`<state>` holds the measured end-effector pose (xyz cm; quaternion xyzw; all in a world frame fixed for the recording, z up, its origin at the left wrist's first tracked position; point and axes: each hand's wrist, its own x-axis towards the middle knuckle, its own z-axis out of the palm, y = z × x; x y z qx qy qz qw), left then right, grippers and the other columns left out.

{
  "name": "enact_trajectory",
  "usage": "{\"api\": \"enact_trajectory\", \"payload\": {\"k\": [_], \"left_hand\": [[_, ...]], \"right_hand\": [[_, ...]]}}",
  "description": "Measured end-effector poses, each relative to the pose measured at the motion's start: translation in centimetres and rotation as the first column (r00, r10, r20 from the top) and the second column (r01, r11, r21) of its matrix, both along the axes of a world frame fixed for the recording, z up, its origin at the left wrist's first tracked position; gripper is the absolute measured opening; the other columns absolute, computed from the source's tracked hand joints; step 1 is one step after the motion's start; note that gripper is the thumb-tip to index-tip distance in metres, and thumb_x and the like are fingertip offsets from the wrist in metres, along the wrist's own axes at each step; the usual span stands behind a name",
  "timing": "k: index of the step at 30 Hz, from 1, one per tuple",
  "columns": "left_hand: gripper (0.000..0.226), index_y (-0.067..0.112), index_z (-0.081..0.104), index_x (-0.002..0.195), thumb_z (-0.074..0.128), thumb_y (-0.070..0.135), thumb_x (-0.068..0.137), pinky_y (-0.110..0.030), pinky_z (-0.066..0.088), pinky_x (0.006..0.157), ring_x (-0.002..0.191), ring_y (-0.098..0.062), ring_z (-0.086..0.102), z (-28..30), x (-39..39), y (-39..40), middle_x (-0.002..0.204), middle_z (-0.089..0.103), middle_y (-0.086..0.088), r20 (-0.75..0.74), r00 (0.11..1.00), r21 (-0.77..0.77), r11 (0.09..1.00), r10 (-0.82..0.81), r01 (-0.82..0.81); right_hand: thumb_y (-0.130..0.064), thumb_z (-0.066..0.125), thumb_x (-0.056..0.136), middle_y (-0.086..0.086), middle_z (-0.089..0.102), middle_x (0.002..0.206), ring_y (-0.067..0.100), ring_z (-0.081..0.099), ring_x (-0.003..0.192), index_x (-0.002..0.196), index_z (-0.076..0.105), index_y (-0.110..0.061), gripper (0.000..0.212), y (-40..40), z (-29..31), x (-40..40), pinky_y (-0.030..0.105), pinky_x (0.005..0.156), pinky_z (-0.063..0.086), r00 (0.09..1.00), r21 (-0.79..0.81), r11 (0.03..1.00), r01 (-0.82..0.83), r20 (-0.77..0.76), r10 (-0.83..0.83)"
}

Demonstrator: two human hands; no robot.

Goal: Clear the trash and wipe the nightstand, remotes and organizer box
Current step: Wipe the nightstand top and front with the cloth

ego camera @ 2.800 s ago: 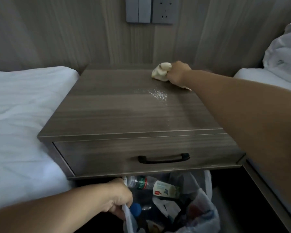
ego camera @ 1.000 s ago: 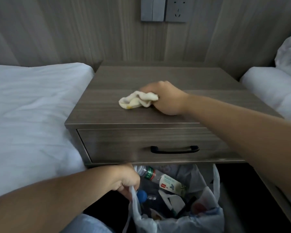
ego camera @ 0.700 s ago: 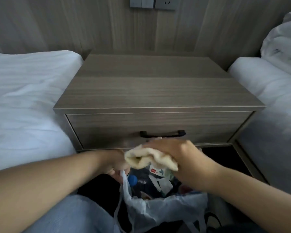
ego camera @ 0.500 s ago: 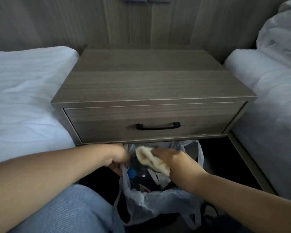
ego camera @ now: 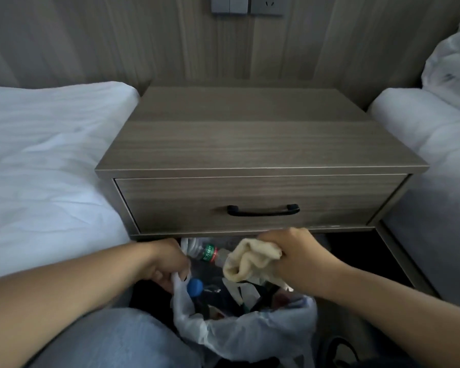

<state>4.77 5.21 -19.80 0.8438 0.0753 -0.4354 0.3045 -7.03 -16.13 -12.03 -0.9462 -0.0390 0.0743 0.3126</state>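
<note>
Right hand (ego camera: 300,257) fingers bunching soft cream cloth (ego camera: 250,260), left hand (ego camera: 168,264) pinching crinkled plastic bag (ego camera: 239,333)

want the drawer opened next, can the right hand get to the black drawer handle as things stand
Probably yes: the black drawer handle sits just above the right hand with nothing between, but that hand grips a cream cloth, so it would need freeing first.

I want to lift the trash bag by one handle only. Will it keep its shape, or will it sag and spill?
The trash bag looks thin and crumpled, so it would probably sag. The left hand grips only one handle, so the mouth may gape. A bottle lies near the rim and might slide out.
</note>
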Motion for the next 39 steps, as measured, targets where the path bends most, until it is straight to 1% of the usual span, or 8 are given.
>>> {"api": "enact_trajectory", "payload": {"k": [4,8,11,15,19,28,34,39], "left_hand": [[0.014,0.000,0.056,0.076,0.054,-0.011,0.085,-0.026,0.056,0.048,0.050,-0.020,0.060,0.4,-0.8,1.1,0.068,0.054,-0.015,0.033,0.998,0.014,0.999,0.048,-0.049],[0.015,0.000,0.056,0.077,0.051,-0.012,0.086,-0.026,0.055,0.044,0.053,-0.021,0.057,0.5,-0.8,1.4,0.066,0.052,-0.014,0.032,0.997,0.021,0.997,0.077,-0.077],[0.014,-0.006,0.061,0.091,0.053,-0.013,0.082,-0.030,0.057,0.046,0.050,-0.024,0.062,-0.1,-0.5,1.1,0.066,0.059,-0.018,0.045,0.996,-0.014,0.997,0.081,-0.080],[0.026,-0.009,0.063,0.103,0.057,-0.013,0.079,-0.032,0.058,0.049,0.045,-0.024,0.063,-0.9,0.0,1.2,0.069,0.062,-0.020,0.086,0.991,-0.036,0.994,0.103,-0.100],[0.023,-0.007,0.064,0.098,0.058,-0.013,0.076,-0.030,0.054,0.044,0.042,-0.023,0.063,-1.2,0.2,1.2,0.069,0.062,-0.018,0.076,0.990,-0.022,0.993,0.117,-0.116],[0.018,-0.009,0.065,0.095,0.057,-0.012,0.079,-0.032,0.058,0.049,0.047,-0.025,0.063,-1.1,0.4,0.8,0.066,0.061,-0.018,0.082,0.993,-0.017,0.996,0.087,-0.086],[0.014,-0.008,0.064,0.091,0.056,-0.013,0.080,-0.026,0.052,0.041,0.047,-0.024,0.062,-0.6,0.3,0.4,0.066,0.059,-0.018,0.056,0.995,-0.009,0.997,0.083,-0.082],[0.026,-0.011,0.065,0.102,0.054,-0.014,0.078,-0.031,0.058,0.049,0.051,-0.026,0.065,-0.7,0.3,0.4,0.070,0.061,-0.019,0.079,0.994,-0.034,0.997,0.074,-0.072]], "right_hand": [[-0.004,0.054,0.083,0.011,0.072,0.083,0.021,0.065,0.073,0.085,0.071,-0.006,0.017,-0.1,7.3,3.7,0.033,0.060,0.051,0.984,0.076,0.982,0.171,0.036,-0.174],[-0.014,0.050,0.087,0.000,0.065,0.072,0.015,0.062,0.064,0.084,0.065,-0.012,0.016,1.4,14.2,9.6,0.025,0.051,0.045,0.910,0.195,0.947,0.253,0.285,-0.302],[-0.012,0.039,0.093,-0.002,0.052,0.071,0.018,0.053,0.071,0.084,0.054,-0.011,0.017,3.0,15.0,16.9,0.027,0.055,0.040,0.867,0.041,0.950,0.310,0.398,-0.300],[-0.025,0.048,0.096,0.008,0.056,0.080,0.030,0.063,0.095,0.093,0.059,-0.009,0.019,4.5,12.3,24.2,0.028,0.066,0.046,0.940,-0.282,0.918,0.280,0.273,-0.203],[-0.030,0.041,0.094,0.011,0.054,0.130,0.038,0.051,0.119,0.119,0.059,-0.027,0.031,5.6,9.2,26.1,0.051,0.102,0.041,0.990,-0.532,0.843,0.079,0.140,-0.005],[-0.003,0.057,0.088,-0.005,0.065,0.126,0.018,0.060,0.116,0.126,0.064,-0.024,0.045,4.7,7.0,14.0,0.037,0.097,0.047,0.759,-0.374,0.827,-0.419,0.355,0.545],[0.002,0.067,0.084,0.014,0.051,0.141,0.029,0.041,0.138,0.125,0.064,-0.011,0.044,0.6,3.8,5.4,0.047,0.101,0.046,0.661,-0.405,0.811,-0.421,0.474,0.581],[0.007,0.050,0.089,0.005,0.065,0.097,0.022,0.059,0.093,0.098,0.065,-0.001,0.019,3.5,8.8,10.9,0.040,0.088,0.047,0.758,-0.164,0.923,-0.349,0.530,0.381]]}}
